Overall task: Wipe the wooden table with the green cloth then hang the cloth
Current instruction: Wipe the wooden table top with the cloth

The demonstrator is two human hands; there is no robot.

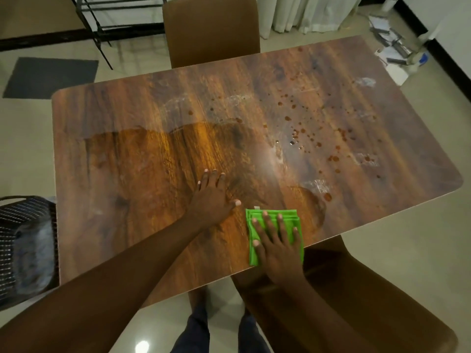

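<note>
Head view: bright green cloth [275, 233], folded into a layered rectangle, flat on the wooden desk [153, 174] near its front edge. Right hand [276, 244] pressed palm-down on it, grip spread flat; left hand [212, 198] just beside, likewise spread flat on bare wood. Reddish-brown droplets [300, 131] scattered farther right.
</note>
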